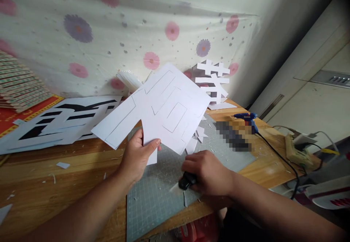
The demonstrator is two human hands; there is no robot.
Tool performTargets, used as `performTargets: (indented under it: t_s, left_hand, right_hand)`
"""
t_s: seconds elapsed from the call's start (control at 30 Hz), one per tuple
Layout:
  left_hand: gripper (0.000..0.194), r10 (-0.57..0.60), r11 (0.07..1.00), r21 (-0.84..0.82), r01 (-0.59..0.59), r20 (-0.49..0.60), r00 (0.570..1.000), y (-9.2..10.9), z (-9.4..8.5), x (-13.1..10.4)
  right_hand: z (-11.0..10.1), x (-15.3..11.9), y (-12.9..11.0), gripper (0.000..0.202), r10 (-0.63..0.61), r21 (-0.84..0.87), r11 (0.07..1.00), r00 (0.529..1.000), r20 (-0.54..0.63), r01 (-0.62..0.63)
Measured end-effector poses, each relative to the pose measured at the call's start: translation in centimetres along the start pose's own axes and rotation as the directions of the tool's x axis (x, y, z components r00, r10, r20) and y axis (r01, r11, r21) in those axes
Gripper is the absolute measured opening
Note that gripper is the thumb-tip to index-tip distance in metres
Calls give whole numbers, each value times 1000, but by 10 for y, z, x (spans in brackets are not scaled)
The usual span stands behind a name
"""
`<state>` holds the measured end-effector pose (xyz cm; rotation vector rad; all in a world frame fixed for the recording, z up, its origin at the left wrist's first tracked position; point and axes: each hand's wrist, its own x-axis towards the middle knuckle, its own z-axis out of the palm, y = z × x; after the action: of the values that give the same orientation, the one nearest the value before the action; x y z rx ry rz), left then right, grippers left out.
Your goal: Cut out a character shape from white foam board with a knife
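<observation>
My left hand pinches the lower edge of a white board, thumb on top. The board is lifted and tilted above a grey-green cutting mat; thin pencil outlines of strokes and boxes mark its face, and its left side is cut into an angled arm. My right hand is closed around a black-handled tool just over the mat, right of the board's lower corner. The tool's far end is hard to make out. White scraps lie on the mat behind my right hand.
At the back right stands a white cut-out character. A blue glue gun with a black cord lies to the right, near a power strip. Printed sheets with black shapes lie at left on the wooden table.
</observation>
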<state>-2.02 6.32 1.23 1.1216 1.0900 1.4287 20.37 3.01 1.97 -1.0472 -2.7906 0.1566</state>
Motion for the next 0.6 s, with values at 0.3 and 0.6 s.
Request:
performTargets:
  t_s: [0.3,0.6]
  left_hand:
    - [35,-8,999,32,11,-78,997,-8,-8,10]
    - [37,-54,998,5,56,-154,987,-7,-10,17]
  right_hand:
    - [16,-7,-21,44,-129,-15,991,989,69,130]
    - [30,15,6,34,163,-230,964,981,109,-135]
